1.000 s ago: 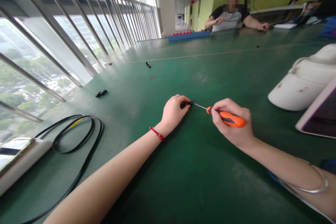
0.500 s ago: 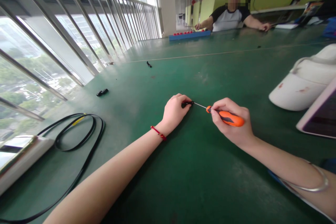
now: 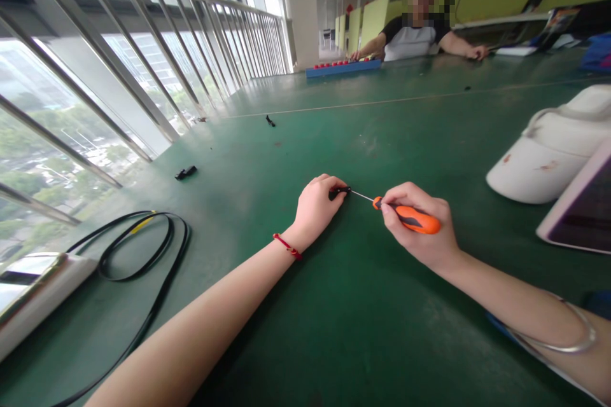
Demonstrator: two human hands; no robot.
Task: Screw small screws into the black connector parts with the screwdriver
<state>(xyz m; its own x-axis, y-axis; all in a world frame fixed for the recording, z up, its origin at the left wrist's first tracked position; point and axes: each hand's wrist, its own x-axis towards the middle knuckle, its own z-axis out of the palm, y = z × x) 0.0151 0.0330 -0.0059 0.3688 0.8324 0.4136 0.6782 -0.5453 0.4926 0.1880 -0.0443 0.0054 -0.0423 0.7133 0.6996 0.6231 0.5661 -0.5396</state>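
Note:
Between the thumb and fingers of my left hand (image 3: 316, 205) is a small black part (image 3: 340, 191), partly hidden by the fingers, low over the green table (image 3: 305, 318). My right hand (image 3: 427, 222) is closed round the orange and dark grey handle of a screwdriver (image 3: 416, 219). Its thin metal shaft points left, and the tip meets the right end of the black part. I cannot make out whether the tip sits in a screw. A red cord bracelet (image 3: 287, 247) is on my left wrist, a silver bangle on my right forearm.
Small black pieces (image 3: 186, 172) (image 3: 270, 121) lie at the left and farther back. A looped black cable (image 3: 165, 292) joins a white device (image 3: 42, 305). On the right are a white bottle (image 3: 548, 159) and a tablet-like object (image 3: 582, 210). Across the table, a person sits beside a blue rack (image 3: 342, 69).
The view has shifted slightly. Both hands hold nearly the same pose, with the screwdriver tip still at the black part. The person opposite has moved one hand a little toward the blue rack.

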